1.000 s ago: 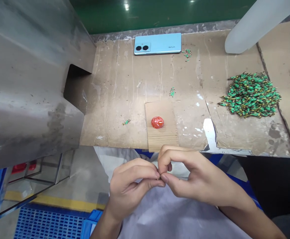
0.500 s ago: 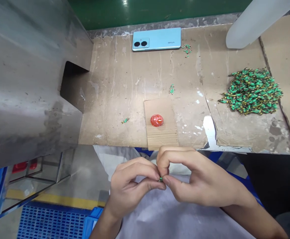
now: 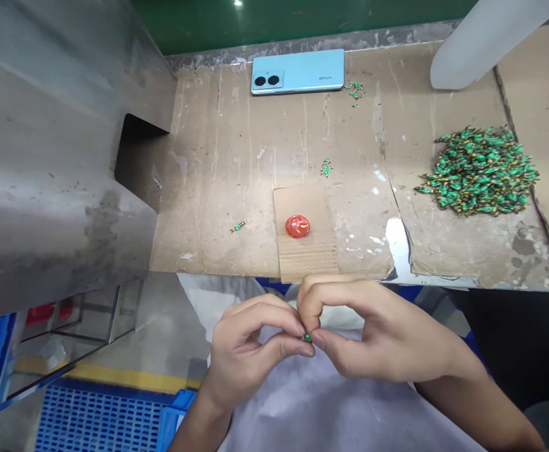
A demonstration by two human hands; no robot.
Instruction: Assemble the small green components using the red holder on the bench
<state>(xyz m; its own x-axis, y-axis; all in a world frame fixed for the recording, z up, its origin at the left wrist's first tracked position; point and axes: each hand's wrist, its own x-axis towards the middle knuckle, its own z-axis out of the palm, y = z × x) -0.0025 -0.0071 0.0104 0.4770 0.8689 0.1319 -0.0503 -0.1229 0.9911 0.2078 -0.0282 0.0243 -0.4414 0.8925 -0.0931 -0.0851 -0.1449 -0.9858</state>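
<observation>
My left hand (image 3: 250, 342) and my right hand (image 3: 373, 333) meet in front of the table edge, each closed in a pinch on one small green piece (image 3: 307, 338) between the fingertips. Beyond them, a red round object (image 3: 297, 226) sits on a small cardboard piece (image 3: 307, 257). One green and gold piece (image 3: 238, 226) lies alone to its left. A little cluster of green bits (image 3: 325, 167) is farther back, and more bits (image 3: 356, 89) lie beside the phone. At the right is a large heap of green and gold pieces (image 3: 484, 171).
A light blue phone (image 3: 297, 72) lies at the back of the cardboard-covered table (image 3: 236, 144). A metal housing (image 3: 58, 157) stands at the left. From the upper right, a whitish tube (image 3: 485, 41) slants down. A blue crate (image 3: 100, 417) is at the lower left.
Both hands keep their pinch on the green piece, with only a very slight shift. The view has moved a little; the things on the table have not moved.
</observation>
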